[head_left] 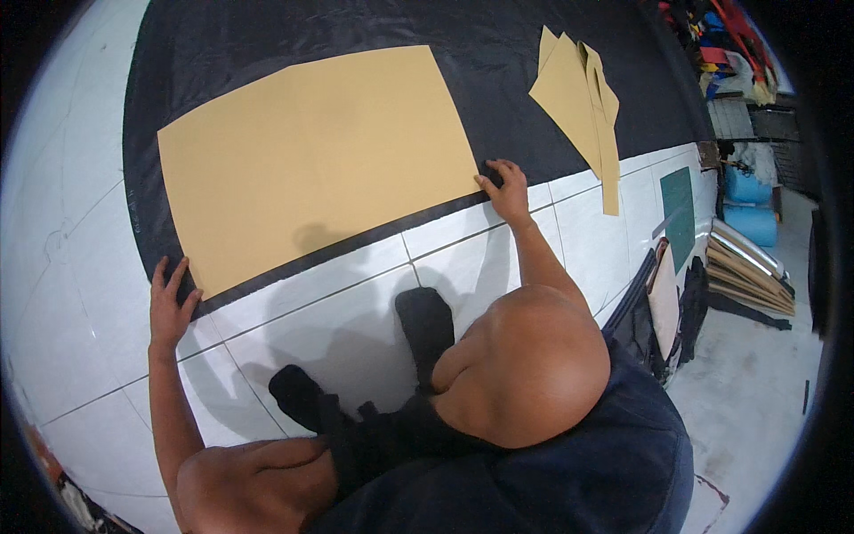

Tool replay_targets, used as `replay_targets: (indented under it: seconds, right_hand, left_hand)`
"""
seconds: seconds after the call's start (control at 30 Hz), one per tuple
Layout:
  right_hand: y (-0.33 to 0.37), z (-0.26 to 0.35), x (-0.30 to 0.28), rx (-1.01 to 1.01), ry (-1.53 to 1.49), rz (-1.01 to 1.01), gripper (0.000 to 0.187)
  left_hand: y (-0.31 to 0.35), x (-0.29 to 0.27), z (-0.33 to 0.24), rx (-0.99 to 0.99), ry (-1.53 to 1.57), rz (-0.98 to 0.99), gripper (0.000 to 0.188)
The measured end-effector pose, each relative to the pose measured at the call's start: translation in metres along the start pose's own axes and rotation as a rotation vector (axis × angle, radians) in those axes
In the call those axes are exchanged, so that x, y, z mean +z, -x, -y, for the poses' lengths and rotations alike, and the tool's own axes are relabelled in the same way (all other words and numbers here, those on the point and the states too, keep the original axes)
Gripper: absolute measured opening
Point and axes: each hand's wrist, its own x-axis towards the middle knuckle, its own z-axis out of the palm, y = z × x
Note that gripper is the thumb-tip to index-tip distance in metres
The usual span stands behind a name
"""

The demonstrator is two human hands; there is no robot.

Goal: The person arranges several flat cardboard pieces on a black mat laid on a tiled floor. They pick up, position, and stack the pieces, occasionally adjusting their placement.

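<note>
A large tan paper pattern piece [311, 165] lies flat on black fabric [240, 36] spread over the floor. Its near edge runs almost along the fabric's near edge. At the pattern's near left corner, my left hand [171, 303] rests with fingers apart, on the fabric's edge and beside the paper. My right hand [505, 191] is at the near right corner, its fingers bent and spread, thumb by the paper's edge and fingertips on the fabric. Neither hand has anything gripped in it.
Several smaller tan pattern pieces [583, 107] lie overlapped on the fabric at right, one reaching onto the white tiles [463, 245]. Farther right are a green cutting mat [678, 218], long rolls [747, 267], blue rolls [749, 205] and heaped coloured cloth [725, 44]. My feet in black socks [423, 325] stand close to the fabric.
</note>
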Motion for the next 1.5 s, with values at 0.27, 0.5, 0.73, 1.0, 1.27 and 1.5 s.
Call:
replay_targets:
  seconds: [0.27,0.5,0.73,1.0,1.27,1.5]
  right_hand:
    - [0.002,0.007,0.001,0.018,-0.011,0.014,0.042]
    - [0.001,0.002,-0.001,0.019,-0.011,0.024,0.044]
    - [0.002,0.004,-0.001,0.049,-0.017,0.013,0.044]
    - [0.002,-0.013,0.004,-0.013,0.033,0.037,0.044]
    - [0.001,0.008,-0.002,0.028,0.06,0.065,0.044]
    - [-0.021,0.012,-0.018,-0.068,0.074,-0.013,0.032]
  left_hand:
    - [0.0,-0.006,0.0,0.008,0.002,0.007,0.064]
    - [-0.002,-0.005,-0.004,0.008,-0.031,0.027,0.065]
    - [0.0,-0.005,-0.01,0.012,-0.02,0.021,0.064]
    - [-0.001,-0.004,-0.008,0.025,-0.055,-0.008,0.062]
    - [-0.001,-0.005,-0.001,0.053,-0.013,-0.012,0.062]
    - [-0.007,-0.007,-0.008,0.076,0.002,-0.054,0.061]
